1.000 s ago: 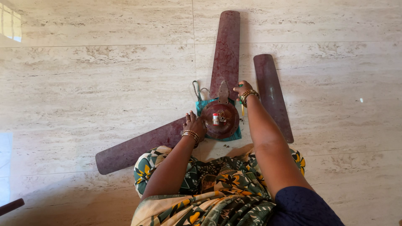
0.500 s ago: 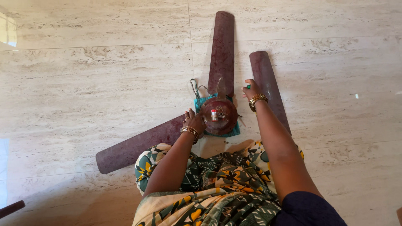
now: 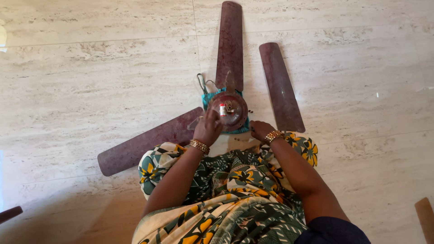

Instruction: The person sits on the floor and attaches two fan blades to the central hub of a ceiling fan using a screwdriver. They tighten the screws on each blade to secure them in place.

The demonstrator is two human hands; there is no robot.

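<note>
Down on the pale stone floor (image 3: 90,68), a maroon ceiling fan is lying with its round motor hub (image 3: 229,110) sitting on a bit of teal cloth (image 3: 207,97). Left hand (image 3: 208,127) is right on the hub's near-left edge, fingers curled against the rim, so it's touching it, but I honestly can't tell if it's actually pinching anything or just steadying it. Right hand (image 3: 261,130) is down at the floor just to the hub's near-right, fingers bent loosely; whether it has picked something up is too small to make out. A few tiny dark bits (image 3: 238,139), probably screws, lie on the floor between the hands.

Two blades look attached: one (image 3: 229,45) running straight away from the person, one (image 3: 149,141) angling off to the near-left. The loose third blade (image 3: 281,86) lies on its own to the right, long axis pointing away and slightly left, its near end just beyond the right hand. So the right hand is clearly the closer one to that blade, while the left is the one at the hub.
</note>
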